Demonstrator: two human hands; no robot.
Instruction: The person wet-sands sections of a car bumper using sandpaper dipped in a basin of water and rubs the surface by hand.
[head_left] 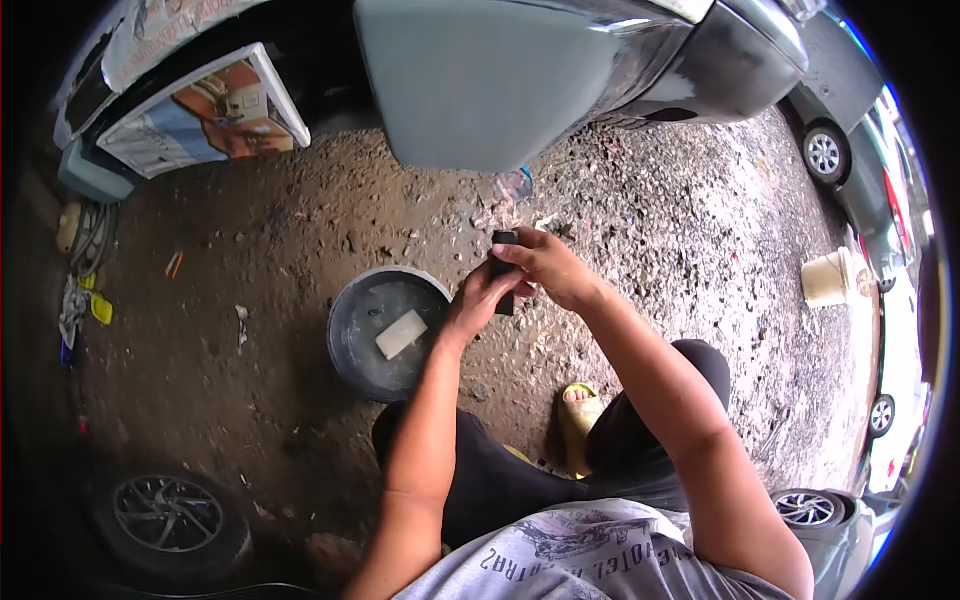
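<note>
Both hands grip a slim black rectangular block [505, 305], held upright in front of my knees. My left hand [477, 303] is closed around its lower part from the left. From the right, my right hand [550, 266] pinches its upper part, thumb across the near face. Just left of my left forearm stands a dark round basin [345, 300] with cloudy water in it. A pale rectangular block [402, 335] lies in the basin. Above my hands hangs a grey car body panel [490, 80], which neither hand touches.
Crumpled litter [500, 208] lies on the gravelly ground under the panel. A framed picture [215, 110] leans at upper left. A car wheel [170, 515] rests at lower left. A white bucket [828, 280] and parked cars [850, 90] stand to the right.
</note>
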